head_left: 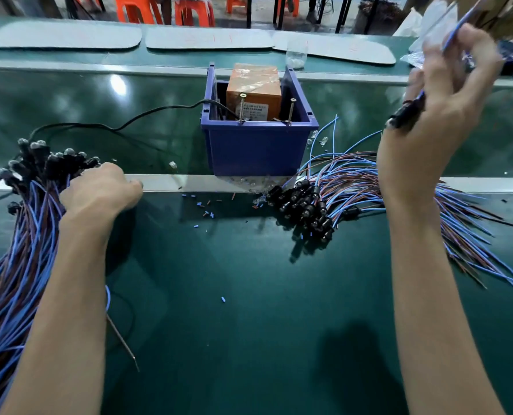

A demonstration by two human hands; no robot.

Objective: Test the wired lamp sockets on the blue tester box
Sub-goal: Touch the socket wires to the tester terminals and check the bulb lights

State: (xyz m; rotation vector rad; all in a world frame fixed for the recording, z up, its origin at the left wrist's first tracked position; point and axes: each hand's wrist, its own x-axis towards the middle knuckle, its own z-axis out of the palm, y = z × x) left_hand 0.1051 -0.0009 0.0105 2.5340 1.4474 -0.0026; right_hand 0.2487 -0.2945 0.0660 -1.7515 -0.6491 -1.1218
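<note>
The blue tester box (256,145) stands mid-table with an orange unit (253,91) inside and two upright screws (242,108) on its front rim. My right hand (438,115), raised at the right, grips a black lamp socket (406,113) whose blue wire (456,34) runs up past my fingers. My left hand (99,190) rests curled on a big bundle of wired sockets (42,163) at the left; what its fingers hold is hidden. A loose pile of wired sockets (306,205) lies right of the box.
A black cable (147,113) runs from the box toward the left. Small blue wire bits (206,209) and clear bulbs (315,139) lie scattered by the box. A clear cup (296,56) and grey mats (210,37) sit at the back; plastic bags (423,40) far right.
</note>
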